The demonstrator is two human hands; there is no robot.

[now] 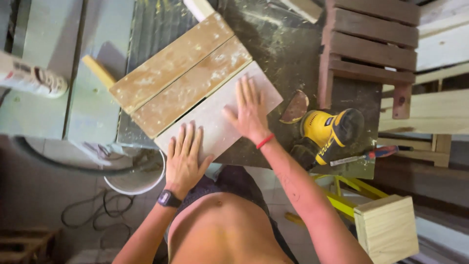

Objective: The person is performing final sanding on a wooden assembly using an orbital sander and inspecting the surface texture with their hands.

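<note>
Fingers of both hands spread flat, gripping nothing: left hand (184, 157) and right hand (249, 113) press the pale board (215, 115) on the dusty bench (288, 54), beside two brown boards (176, 73). Probably smoothing; keep pressure even. Yellow sander (328, 133) near the right wrist.

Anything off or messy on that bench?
Sawdust coats the dark bench top and the two brown boards. A loose sanding pad lies beside the yellow sander. Both hands, left hand and right hand, press flat on the grey board.
</note>
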